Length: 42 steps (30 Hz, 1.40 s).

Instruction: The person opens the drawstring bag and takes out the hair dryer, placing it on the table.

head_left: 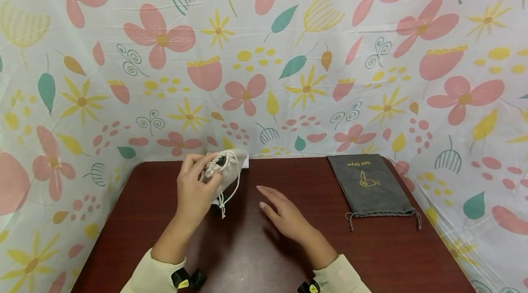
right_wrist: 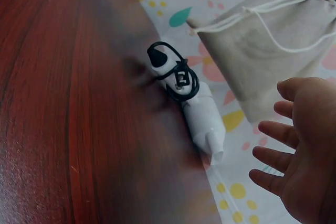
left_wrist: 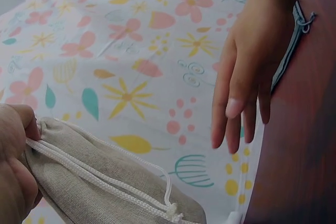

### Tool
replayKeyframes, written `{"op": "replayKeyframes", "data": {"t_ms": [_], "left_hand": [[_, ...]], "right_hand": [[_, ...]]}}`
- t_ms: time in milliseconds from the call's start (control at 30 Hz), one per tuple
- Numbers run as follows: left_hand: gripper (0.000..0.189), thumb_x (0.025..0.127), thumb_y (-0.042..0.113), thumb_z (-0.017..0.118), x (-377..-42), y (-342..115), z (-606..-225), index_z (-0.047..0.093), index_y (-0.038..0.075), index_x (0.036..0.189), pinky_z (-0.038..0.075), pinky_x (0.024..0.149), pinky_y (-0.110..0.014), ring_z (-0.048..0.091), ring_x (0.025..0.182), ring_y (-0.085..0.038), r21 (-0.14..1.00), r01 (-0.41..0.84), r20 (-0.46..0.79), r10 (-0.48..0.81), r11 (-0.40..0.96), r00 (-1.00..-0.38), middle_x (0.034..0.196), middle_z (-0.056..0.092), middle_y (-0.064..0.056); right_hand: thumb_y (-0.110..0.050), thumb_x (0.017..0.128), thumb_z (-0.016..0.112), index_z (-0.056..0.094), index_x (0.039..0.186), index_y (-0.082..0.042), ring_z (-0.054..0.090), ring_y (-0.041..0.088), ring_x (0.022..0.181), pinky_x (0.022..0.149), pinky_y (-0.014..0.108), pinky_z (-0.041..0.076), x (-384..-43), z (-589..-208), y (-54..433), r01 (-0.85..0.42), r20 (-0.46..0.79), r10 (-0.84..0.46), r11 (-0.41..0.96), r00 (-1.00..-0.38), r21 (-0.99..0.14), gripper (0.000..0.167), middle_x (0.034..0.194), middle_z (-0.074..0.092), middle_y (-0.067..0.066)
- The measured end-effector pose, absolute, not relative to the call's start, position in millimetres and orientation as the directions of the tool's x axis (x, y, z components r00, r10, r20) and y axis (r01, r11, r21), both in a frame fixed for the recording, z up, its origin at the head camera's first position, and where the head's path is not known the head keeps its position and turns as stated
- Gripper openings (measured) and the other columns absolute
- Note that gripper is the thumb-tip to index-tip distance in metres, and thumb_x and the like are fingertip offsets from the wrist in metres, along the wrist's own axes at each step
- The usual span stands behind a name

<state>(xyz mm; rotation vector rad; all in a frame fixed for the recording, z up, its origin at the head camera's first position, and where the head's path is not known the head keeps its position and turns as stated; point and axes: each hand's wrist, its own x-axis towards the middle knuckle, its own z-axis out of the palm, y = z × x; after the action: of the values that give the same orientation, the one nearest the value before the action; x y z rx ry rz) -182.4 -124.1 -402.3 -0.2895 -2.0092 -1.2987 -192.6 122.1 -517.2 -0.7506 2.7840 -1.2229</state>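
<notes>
A beige drawstring pouch with white cords hangs from my left hand, whose fingers and thumb grip its gathered mouth. Seen from the left wrist, the pouch is held up above the table, its cords trailing along it. Below it lies a white cylindrical appliance with a black cord looped round one end; in the head view the pouch hides most of it. My right hand hovers to the right of the pouch, fingers extended, touching nothing.
On the table's right side lies a flat grey drawstring pouch printed "Hair Dryer" in gold. A flower-patterned cloth stands behind and beside the dark red-brown table. Both wrists wear small black devices.
</notes>
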Motion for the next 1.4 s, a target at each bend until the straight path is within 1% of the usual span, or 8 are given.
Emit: {"op": "replayKeyframes", "data": {"t_ms": [233,400,633,967,1067,1167,1333,1400], "left_hand": [[0.047,0.073,-0.007,0.067,-181.7,-111.8,-405.7,0.076,0.014,0.115,0.045,0.076,-0.016,0.054,0.093,-0.009,0.664,0.573,0.701,-0.134,0.481,-0.701,0.099,0.058,-0.004],[0.048,0.073,-0.007,0.067,-180.9,-105.7,-406.8,0.076,0.015,0.114,0.043,0.079,-0.015,0.055,0.092,-0.012,0.649,0.604,0.714,-0.096,0.464,-0.693,0.099,0.058,-0.004],[0.047,0.073,-0.006,0.067,-180.8,-98.4,-409.8,0.076,0.015,0.114,0.047,0.075,-0.023,0.054,0.086,-0.011,0.621,0.628,0.726,-0.043,0.469,-0.686,0.099,0.058,-0.002],[0.044,0.074,-0.006,0.067,-179.4,-85.8,-417.3,0.076,0.013,0.113,0.046,0.073,-0.017,0.054,0.086,-0.01,0.625,0.656,0.716,0.026,0.424,-0.698,0.098,0.057,-0.003],[0.044,0.075,-0.006,0.067,-179.1,-81.8,-421.9,0.076,0.013,0.115,0.049,0.072,-0.016,0.056,0.088,-0.011,0.623,0.668,0.714,0.053,0.407,-0.698,0.1,0.057,-0.003],[0.042,0.076,-0.006,0.067,-178.4,-77.4,-426.1,0.076,0.01,0.114,0.05,0.071,-0.015,0.057,0.087,-0.012,0.61,0.687,0.721,0.083,0.394,-0.688,0.101,0.057,-0.004],[0.039,0.076,-0.004,0.068,-178.2,-71.0,-433.4,0.075,0.007,0.113,0.047,0.069,-0.014,0.055,0.088,-0.014,0.574,0.719,0.732,0.148,0.392,-0.665,0.101,0.057,-0.005],[0.038,0.077,-0.004,0.067,-178.6,-69.1,-437.8,0.075,0.006,0.113,0.046,0.068,-0.013,0.054,0.089,-0.014,0.556,0.732,0.734,0.18,0.393,-0.654,0.101,0.056,-0.005]], "right_hand": [[-0.042,0.106,0.047,0.038,0.155,-0.034,0.046,0.02,0.143,0.114,0.05,0.04,-190.1,-517.2,116.6,-0.464,0.242,-0.429,0.549,-0.87,-0.695,0.05,0.154,0.049,-0.001],[-0.041,0.106,0.048,0.038,0.157,-0.026,0.046,0.022,0.143,0.114,0.051,0.039,-189.2,-517.0,113.2,-0.46,0.251,-0.421,0.523,-0.872,-0.718,0.054,0.155,0.049,0.002],[-0.04,0.106,0.049,0.039,0.156,-0.021,0.041,0.02,0.146,0.118,0.049,0.035,-188.8,-515.8,110.6,-0.4,0.198,-0.409,0.498,-0.891,-0.77,0.055,0.157,0.045,0.0],[-0.037,0.108,0.043,0.042,0.154,-0.02,0.04,0.017,0.147,0.12,0.048,0.033,-186.8,-518.3,112.3,-0.334,0.189,-0.345,0.428,-0.919,-0.84,0.049,0.157,0.045,-0.002],[-0.035,0.109,0.04,0.045,0.153,-0.015,0.042,0.019,0.146,0.12,0.045,0.032,-186.1,-521.1,113.8,-0.29,0.179,-0.307,0.367,-0.935,-0.884,0.048,0.154,0.05,0.0],[-0.033,0.11,0.037,0.046,0.151,-0.008,0.046,0.027,0.143,0.118,0.044,0.036,-185.0,-524.2,116.3,-0.235,0.157,-0.271,0.281,-0.95,-0.93,0.048,0.149,0.055,0.007],[-0.032,0.112,0.028,0.045,0.147,0.006,0.047,0.042,0.14,0.115,0.052,0.038,-185.8,-527.5,121.2,-0.117,0.105,-0.247,0.035,-0.963,-0.992,0.054,0.146,0.053,0.025],[-0.036,0.112,0.027,0.044,0.147,0.009,0.047,0.043,0.139,0.114,0.056,0.037,-186.7,-528.3,123.9,-0.053,0.061,-0.237,-0.042,-0.97,-0.998,0.059,0.147,0.051,0.028]]}}
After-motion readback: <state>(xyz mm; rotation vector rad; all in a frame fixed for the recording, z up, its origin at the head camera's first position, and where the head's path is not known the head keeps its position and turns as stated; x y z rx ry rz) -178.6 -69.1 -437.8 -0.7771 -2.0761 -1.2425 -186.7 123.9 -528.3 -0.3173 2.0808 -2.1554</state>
